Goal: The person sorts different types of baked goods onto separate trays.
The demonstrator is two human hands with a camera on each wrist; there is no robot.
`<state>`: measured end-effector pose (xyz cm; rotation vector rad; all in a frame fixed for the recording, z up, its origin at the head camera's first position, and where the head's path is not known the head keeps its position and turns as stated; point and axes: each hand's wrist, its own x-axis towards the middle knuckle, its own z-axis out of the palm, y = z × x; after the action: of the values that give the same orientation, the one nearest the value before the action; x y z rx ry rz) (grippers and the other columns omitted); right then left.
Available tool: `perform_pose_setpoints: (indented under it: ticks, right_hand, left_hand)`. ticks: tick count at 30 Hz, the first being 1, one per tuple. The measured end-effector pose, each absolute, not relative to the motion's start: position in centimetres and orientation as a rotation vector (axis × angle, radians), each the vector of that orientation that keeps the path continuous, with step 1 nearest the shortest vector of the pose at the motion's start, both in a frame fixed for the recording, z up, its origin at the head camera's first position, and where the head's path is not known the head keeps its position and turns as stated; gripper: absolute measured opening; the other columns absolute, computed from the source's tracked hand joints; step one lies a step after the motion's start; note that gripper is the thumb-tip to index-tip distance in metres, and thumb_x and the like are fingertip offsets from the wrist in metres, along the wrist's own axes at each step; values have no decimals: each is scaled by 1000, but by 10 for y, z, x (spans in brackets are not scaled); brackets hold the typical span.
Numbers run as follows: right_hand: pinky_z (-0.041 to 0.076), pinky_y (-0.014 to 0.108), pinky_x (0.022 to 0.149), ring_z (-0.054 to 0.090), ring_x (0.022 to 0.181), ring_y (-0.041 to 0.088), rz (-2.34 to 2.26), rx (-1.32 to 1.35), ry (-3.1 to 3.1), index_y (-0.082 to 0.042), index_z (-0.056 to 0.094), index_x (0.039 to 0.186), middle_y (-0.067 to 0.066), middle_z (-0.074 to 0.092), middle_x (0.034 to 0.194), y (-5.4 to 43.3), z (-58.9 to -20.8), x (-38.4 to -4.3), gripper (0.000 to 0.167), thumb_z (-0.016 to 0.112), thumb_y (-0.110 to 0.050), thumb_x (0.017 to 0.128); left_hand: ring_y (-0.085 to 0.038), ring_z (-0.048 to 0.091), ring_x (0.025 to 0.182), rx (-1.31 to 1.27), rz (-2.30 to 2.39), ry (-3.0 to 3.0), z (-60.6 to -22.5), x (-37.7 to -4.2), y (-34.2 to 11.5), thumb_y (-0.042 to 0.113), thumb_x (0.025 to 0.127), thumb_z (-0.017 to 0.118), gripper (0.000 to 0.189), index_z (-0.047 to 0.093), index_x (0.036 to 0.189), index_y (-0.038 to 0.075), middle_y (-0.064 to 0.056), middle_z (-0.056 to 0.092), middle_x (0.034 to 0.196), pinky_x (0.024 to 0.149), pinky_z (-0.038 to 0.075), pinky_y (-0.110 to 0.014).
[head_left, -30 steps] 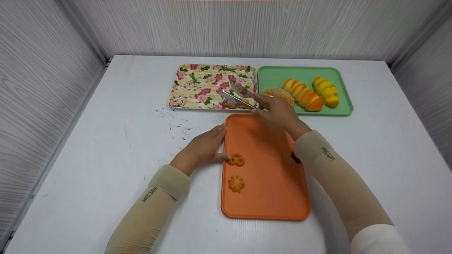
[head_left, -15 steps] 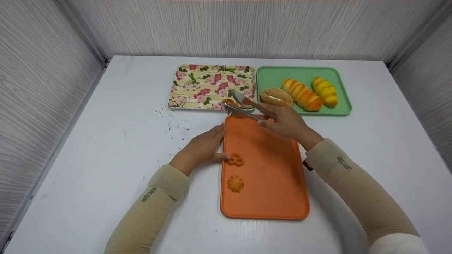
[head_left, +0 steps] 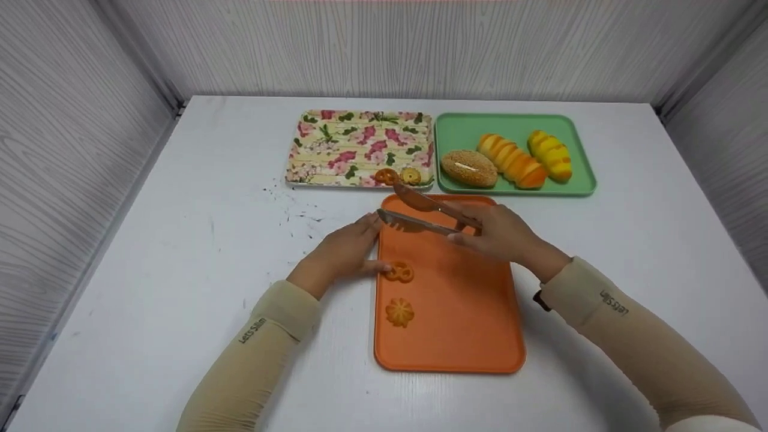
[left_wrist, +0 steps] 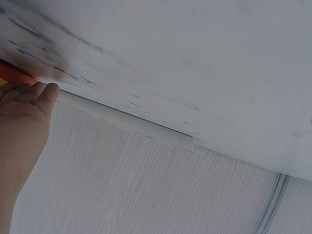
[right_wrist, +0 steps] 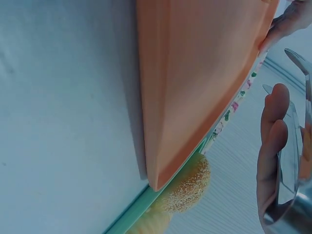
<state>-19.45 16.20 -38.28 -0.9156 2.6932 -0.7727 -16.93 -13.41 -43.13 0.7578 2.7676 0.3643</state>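
Note:
My right hand (head_left: 501,234) grips a pair of metal tongs (head_left: 420,225) by the handle, over the far end of the orange tray (head_left: 456,324). The tongs' two arms stand apart and point left, with nothing between their tips. Along the tray's left edge rests my left hand (head_left: 345,255), fingers extended against the side and thumb over the rim, right at a pretzel-shaped cookie (head_left: 401,272). A flower-shaped cookie (head_left: 400,312) lies nearer on the same tray. Another pretzel cookie (head_left: 386,176) and a round scalloped cookie (head_left: 411,176) lie on the floral tray (head_left: 336,141).
Behind the orange tray, a green tray (head_left: 480,124) adjoins the floral one. It holds a sesame bun (head_left: 469,168), a striped orange bread roll (head_left: 513,161) and a yellow one (head_left: 551,156). Wood-grain panels (head_left: 384,48) wall the white table (head_left: 168,240).
My right hand has drawn the tongs back toward me from the floral tray to over the orange tray, uncovering the two cookies there. The left hand stays in place.

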Motion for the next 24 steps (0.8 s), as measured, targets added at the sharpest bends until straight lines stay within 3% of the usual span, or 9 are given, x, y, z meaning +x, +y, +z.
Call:
perform_pose_setpoints:
  ticks: [3,13,24]
  right_hand:
    - [37,32,47,44,46,13,-824,-907,2661,-24,49,141,-6,68,90,167,-384,-188,58,65,-42,89]
    - [46,31,57,54,57,11,-824,-1024,2571,-20,46,143,-3,69,98,183,-387,-174,62,64,-44,89]
    - [47,29,55,54,55,9,-814,-1119,2490,-18,51,140,-4,70,96,186,-393,-166,57,68,-37,89]
  left_hand:
    - [-26,15,142,733,369,2760,-432,-169,-134,62,86,54,98,10,153,7,-10,8,158,112,23,-41]
    - [-24,11,143,737,360,2746,-433,-170,-135,61,87,53,96,12,152,4,-8,6,158,113,18,-38]
    - [-23,11,143,744,337,2753,-431,-170,-134,56,89,57,94,14,152,2,-10,8,158,114,17,-36]
